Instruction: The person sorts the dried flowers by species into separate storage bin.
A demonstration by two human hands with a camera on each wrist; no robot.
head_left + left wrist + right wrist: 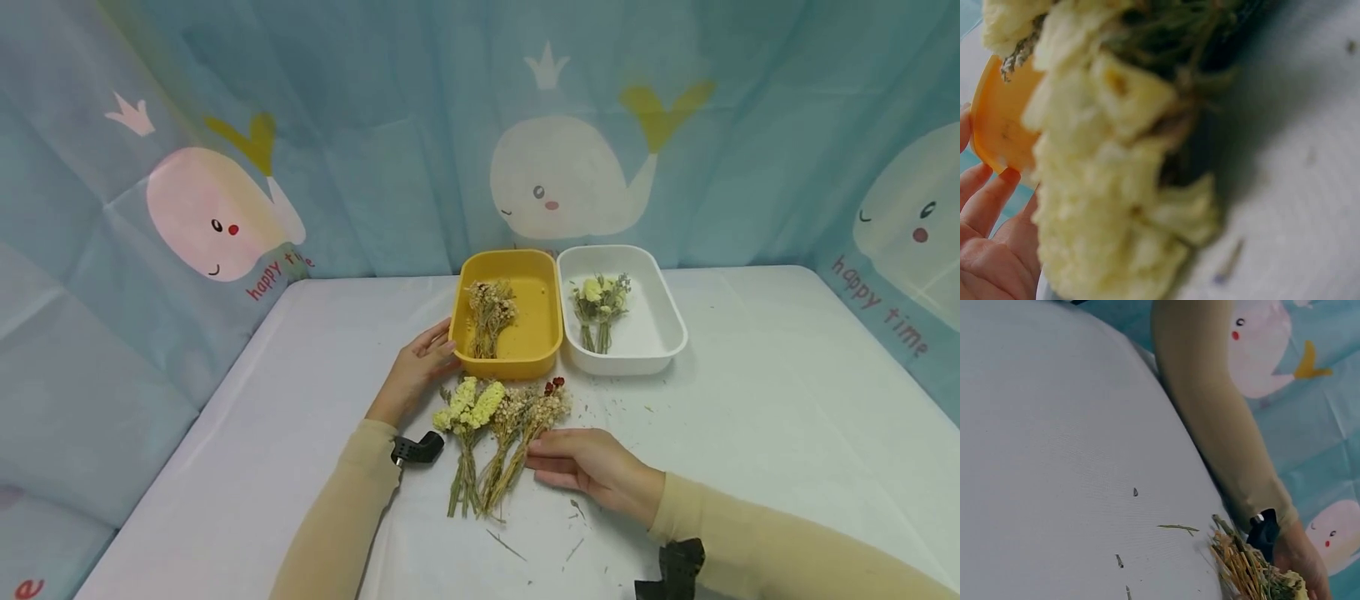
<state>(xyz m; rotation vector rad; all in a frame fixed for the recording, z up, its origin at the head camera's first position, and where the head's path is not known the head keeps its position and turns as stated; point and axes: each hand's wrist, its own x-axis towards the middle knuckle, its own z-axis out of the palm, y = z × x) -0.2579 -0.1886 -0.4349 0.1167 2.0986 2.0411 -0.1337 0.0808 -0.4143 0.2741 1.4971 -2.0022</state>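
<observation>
My left hand [416, 371] lies against the left outer wall of the yellow tray [543, 367], fingertips on it; a bunch of brownish dried flowers [492, 317] lies inside. In front of the trays, several small dried bunches lie side by side: pale yellow flowers [468, 408] at left, then beige flowers [510, 412] and a beige bunch with dark red heads [551, 404]. My right hand [600, 471] has fairly straight fingers, tips at that last bunch's stems. Large yellow blossoms [1110, 200] fill the left wrist view; stems [1241, 569] show low in the right one.
A white tray [652, 333] stands right of the yellow one, holding small bunches of yellow-green dried flowers [600, 304]. Broken stem bits [506, 546] are scattered over the white tabletop [795, 400]. A whale-printed blue curtain [390, 167] hangs behind and beside the table.
</observation>
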